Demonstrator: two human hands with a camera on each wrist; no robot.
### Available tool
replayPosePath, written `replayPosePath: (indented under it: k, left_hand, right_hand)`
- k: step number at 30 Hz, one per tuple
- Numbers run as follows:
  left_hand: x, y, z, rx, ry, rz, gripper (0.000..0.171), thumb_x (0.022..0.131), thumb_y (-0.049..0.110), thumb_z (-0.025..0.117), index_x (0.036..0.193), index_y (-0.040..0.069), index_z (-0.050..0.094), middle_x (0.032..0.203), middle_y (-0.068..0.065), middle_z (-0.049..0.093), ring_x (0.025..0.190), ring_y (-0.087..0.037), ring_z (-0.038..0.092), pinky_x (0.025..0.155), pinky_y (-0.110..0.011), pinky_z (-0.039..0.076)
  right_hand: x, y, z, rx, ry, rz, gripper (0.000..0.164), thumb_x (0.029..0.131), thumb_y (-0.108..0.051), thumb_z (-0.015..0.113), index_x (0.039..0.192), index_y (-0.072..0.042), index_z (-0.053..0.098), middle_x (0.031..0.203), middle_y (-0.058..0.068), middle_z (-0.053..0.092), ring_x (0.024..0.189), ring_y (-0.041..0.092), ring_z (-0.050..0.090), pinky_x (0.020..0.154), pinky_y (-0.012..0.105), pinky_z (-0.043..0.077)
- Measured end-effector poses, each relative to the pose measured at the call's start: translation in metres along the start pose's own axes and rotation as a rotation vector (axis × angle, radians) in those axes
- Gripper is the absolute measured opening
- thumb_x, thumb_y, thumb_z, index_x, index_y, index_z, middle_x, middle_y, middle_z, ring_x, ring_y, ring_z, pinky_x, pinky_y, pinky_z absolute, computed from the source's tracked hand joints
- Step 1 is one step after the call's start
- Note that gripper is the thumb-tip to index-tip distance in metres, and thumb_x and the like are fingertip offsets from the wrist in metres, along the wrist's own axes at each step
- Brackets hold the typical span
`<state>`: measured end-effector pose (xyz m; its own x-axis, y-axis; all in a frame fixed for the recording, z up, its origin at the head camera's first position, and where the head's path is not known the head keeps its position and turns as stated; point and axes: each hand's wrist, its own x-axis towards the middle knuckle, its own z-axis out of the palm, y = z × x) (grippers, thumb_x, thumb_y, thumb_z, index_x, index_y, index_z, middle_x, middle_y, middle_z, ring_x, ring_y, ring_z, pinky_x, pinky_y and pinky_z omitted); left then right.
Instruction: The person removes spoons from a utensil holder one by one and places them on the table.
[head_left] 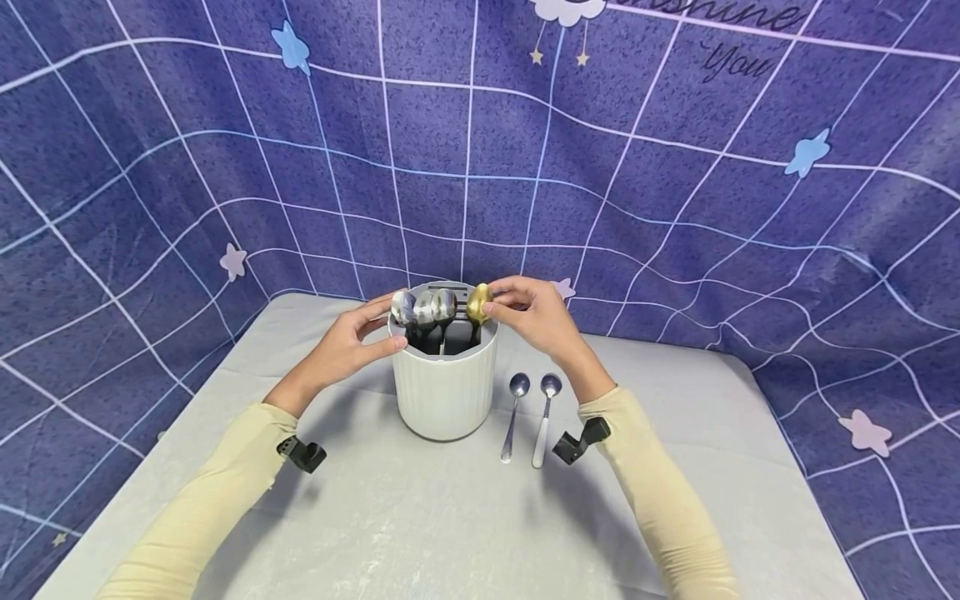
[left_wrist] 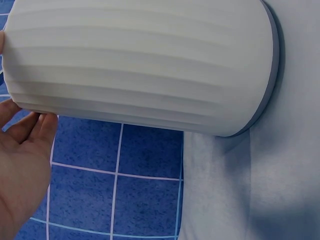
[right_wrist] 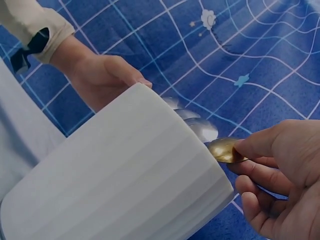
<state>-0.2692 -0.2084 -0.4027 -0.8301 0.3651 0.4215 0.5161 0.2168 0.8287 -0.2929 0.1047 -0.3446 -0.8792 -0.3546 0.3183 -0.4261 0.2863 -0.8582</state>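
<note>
My right fingers (right_wrist: 262, 174) pinch the gold spoon (head_left: 478, 305) at 2 o'clock in the white canister (head_left: 442, 396); my left fingers (left_wrist: 47, 130) hold that canister at 9 o'clock. Slack pinching could drop the spoon.

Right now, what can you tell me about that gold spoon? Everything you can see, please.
The gold spoon has a smooth, rounded bowl that shines like polished metal. It stands bowl up in the white container, to the right of the silver spoons. The right hand pinches the bowl between thumb and fingers. The handle points down into the shadowed inside, so its full length and colour can't be told.
</note>
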Motion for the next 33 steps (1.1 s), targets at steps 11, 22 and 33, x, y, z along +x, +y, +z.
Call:
replayPosePath:
  k: [11,22,33]
  left_hand:
    - [0.0,0.0,0.001,-0.001,0.0,0.002,0.06,0.091,0.001,0.073,0.146,-0.007,0.05,0.16,-0.019,0.039,0.15,-0.031,0.032,0.118,-0.019,0.036]
    - [-0.001,0.001,0.0,0.003,-0.001,-0.012,0.061,0.092,0.001,0.072,0.147,-0.006,0.049,0.161,-0.018,0.038,0.151,-0.03,0.031,0.122,-0.031,0.034]
    - [0.0,0.001,0.0,-0.004,-0.006,-0.005,0.062,0.092,0.001,0.072,0.148,-0.006,0.048,0.161,-0.018,0.037,0.151,-0.03,0.031,0.12,-0.023,0.035]
  right_hand:
    - [-0.001,-0.007,0.001,0.068,-0.05,0.026,0.025,0.091,-0.007,0.077,0.114,-0.001,0.071,0.098,0.015,0.077,0.089,0.019,0.072,0.08,0.029,0.06]
    - [0.0,-0.01,0.001,0.177,-0.11,0.043,0.027,0.092,-0.001,0.072,0.118,0.003,0.068,0.098,0.017,0.077,0.087,0.017,0.074,0.089,0.033,0.061]
    - [0.004,-0.027,-0.004,0.165,-0.106,0.033,0.027,0.094,-0.004,0.072,0.119,0.003,0.067,0.1,0.017,0.077,0.09,0.017,0.073,0.085,0.035,0.061]
